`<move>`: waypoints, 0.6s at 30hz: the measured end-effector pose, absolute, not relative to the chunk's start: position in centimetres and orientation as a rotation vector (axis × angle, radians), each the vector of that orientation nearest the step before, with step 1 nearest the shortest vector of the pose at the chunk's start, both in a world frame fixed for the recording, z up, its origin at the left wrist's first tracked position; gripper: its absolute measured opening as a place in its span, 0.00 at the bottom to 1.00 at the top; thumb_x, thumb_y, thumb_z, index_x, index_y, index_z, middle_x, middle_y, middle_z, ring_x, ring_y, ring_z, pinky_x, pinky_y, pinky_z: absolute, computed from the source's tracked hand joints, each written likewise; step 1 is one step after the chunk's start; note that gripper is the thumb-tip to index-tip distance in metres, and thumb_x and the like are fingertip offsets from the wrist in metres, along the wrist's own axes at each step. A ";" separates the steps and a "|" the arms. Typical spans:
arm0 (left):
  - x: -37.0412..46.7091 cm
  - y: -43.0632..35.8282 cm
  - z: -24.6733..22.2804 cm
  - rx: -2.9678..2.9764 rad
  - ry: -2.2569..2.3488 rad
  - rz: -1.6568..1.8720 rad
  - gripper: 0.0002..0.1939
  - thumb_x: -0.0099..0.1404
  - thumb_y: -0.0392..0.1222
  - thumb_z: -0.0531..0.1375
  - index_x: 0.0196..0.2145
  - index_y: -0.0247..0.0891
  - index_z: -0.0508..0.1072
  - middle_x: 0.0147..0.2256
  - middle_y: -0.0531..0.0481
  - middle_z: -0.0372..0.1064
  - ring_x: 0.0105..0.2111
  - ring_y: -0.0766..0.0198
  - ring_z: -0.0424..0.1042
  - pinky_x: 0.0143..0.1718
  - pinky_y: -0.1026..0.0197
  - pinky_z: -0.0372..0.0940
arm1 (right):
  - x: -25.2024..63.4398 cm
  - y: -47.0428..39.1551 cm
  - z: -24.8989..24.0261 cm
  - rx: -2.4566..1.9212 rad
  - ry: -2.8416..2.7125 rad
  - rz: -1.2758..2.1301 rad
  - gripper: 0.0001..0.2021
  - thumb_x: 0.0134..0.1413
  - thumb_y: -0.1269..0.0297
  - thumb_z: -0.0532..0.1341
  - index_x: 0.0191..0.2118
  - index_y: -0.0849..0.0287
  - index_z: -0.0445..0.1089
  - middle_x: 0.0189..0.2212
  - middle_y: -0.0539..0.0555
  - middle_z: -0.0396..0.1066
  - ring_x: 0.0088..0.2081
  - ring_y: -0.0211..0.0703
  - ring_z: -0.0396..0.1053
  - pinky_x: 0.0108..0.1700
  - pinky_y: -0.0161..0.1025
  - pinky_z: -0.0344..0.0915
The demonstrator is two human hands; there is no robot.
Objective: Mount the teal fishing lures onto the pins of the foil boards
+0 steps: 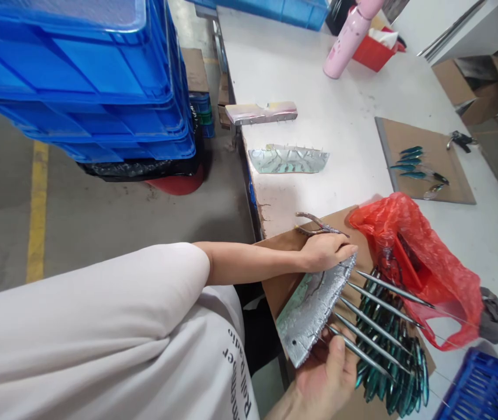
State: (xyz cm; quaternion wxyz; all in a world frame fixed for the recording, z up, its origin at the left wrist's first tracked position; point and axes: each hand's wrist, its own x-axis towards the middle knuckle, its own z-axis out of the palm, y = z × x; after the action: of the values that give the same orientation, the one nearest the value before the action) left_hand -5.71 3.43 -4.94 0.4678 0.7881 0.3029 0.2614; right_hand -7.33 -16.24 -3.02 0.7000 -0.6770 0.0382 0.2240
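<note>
My left hand [325,252] is closed around the upper end of a curved, silver-coated block [314,312], tilted above a brown cardboard sheet. Several slim silver spikes [378,318], pointed at their ends, stick out of its long edge. At the block's lower end, my right hand [325,376] pinches the lowest spike near its base; part of the fingers is hidden behind the block. Under the spikes lies a heap of glossy dark teal, spindle-shaped pieces [400,376]. Worn pliers [314,221] rest beside my left hand.
Two similar blocks, one greenish [290,160] and one pinkish [262,112], lie on the white table [275,64]. A red plastic bag [441,280] and a blue basket [489,385] sit beyond the heap. Farther off are a board [419,131], a pink bottle [347,46] and stacked blue crates [100,76].
</note>
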 end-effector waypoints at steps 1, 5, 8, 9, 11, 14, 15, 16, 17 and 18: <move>-5.7 3.4 -5.0 1.937 0.741 0.651 0.18 0.66 0.50 0.45 0.36 0.38 0.69 0.35 0.51 0.70 0.36 0.64 0.68 0.37 0.64 0.59 | -7.5 -16.1 -2.9 -1.543 0.073 0.457 0.14 0.41 0.63 0.64 0.38 0.52 0.69 0.30 0.45 0.69 0.29 0.34 0.67 0.30 0.35 0.68; -5.6 3.4 -5.2 1.955 0.742 0.694 0.18 0.66 0.50 0.45 0.35 0.38 0.69 0.35 0.51 0.70 0.36 0.64 0.68 0.37 0.64 0.59 | -7.9 -15.8 -2.5 -1.659 0.056 0.317 0.15 0.39 0.63 0.65 0.38 0.55 0.69 0.31 0.46 0.70 0.31 0.35 0.68 0.35 0.36 0.69; -5.4 3.4 -5.4 1.957 0.755 0.693 0.18 0.66 0.51 0.45 0.35 0.38 0.69 0.35 0.51 0.70 0.36 0.64 0.68 0.37 0.64 0.59 | -7.9 -15.7 -2.5 -1.703 0.033 0.312 0.15 0.40 0.63 0.65 0.38 0.55 0.69 0.31 0.44 0.70 0.32 0.34 0.67 0.36 0.34 0.68; -5.4 3.3 -5.5 1.957 0.760 0.685 0.18 0.66 0.51 0.45 0.36 0.38 0.69 0.35 0.51 0.70 0.36 0.64 0.68 0.37 0.64 0.59 | -7.8 -15.8 -2.6 -1.712 0.016 0.319 0.15 0.40 0.62 0.65 0.39 0.55 0.69 0.31 0.44 0.70 0.32 0.33 0.67 0.37 0.33 0.68; -5.4 3.3 -5.4 1.958 0.768 0.667 0.18 0.66 0.51 0.45 0.36 0.38 0.69 0.35 0.51 0.70 0.37 0.63 0.68 0.38 0.64 0.59 | -7.6 -16.0 -2.7 -1.726 -0.026 0.340 0.16 0.40 0.60 0.64 0.39 0.54 0.68 0.32 0.44 0.69 0.33 0.33 0.67 0.38 0.33 0.67; -5.4 3.3 -5.3 1.960 0.774 0.666 0.18 0.66 0.50 0.44 0.36 0.39 0.69 0.36 0.51 0.70 0.37 0.63 0.68 0.39 0.64 0.59 | -7.3 -16.3 -2.9 -1.739 -0.085 0.368 0.16 0.41 0.59 0.64 0.40 0.54 0.68 0.34 0.44 0.69 0.34 0.34 0.67 0.41 0.35 0.67; -5.5 3.3 -5.3 1.957 0.773 0.672 0.18 0.66 0.50 0.44 0.36 0.39 0.69 0.36 0.51 0.70 0.37 0.64 0.67 0.39 0.64 0.59 | -7.2 -16.3 -3.0 -1.741 -0.100 0.374 0.16 0.41 0.59 0.64 0.40 0.54 0.68 0.34 0.44 0.69 0.34 0.34 0.66 0.42 0.35 0.66; -5.5 3.3 -5.3 1.954 0.773 0.677 0.18 0.66 0.50 0.44 0.36 0.39 0.69 0.36 0.51 0.70 0.37 0.64 0.67 0.38 0.64 0.59 | -7.2 -16.3 -3.0 -1.740 -0.112 0.377 0.16 0.41 0.59 0.64 0.40 0.54 0.68 0.34 0.44 0.69 0.35 0.34 0.66 0.43 0.36 0.66; -5.5 3.3 -5.2 1.949 0.772 0.680 0.19 0.66 0.50 0.44 0.36 0.39 0.69 0.35 0.51 0.70 0.36 0.64 0.67 0.38 0.64 0.59 | -7.2 -16.2 -2.9 -1.736 -0.116 0.380 0.15 0.42 0.59 0.63 0.39 0.54 0.68 0.34 0.44 0.69 0.35 0.34 0.66 0.43 0.36 0.66; -5.5 3.3 -5.2 1.942 0.772 0.681 0.19 0.66 0.50 0.44 0.35 0.38 0.69 0.35 0.51 0.70 0.36 0.64 0.67 0.37 0.64 0.59 | -7.3 -16.1 -2.9 -1.728 -0.113 0.391 0.14 0.42 0.59 0.63 0.39 0.54 0.68 0.34 0.44 0.69 0.36 0.34 0.66 0.44 0.36 0.65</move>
State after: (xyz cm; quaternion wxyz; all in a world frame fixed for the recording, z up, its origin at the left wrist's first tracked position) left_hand -5.52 3.34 -5.20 0.4547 0.7869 0.3127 0.2760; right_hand -7.32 -16.11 -2.87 0.6311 -0.7551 -0.0493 0.1709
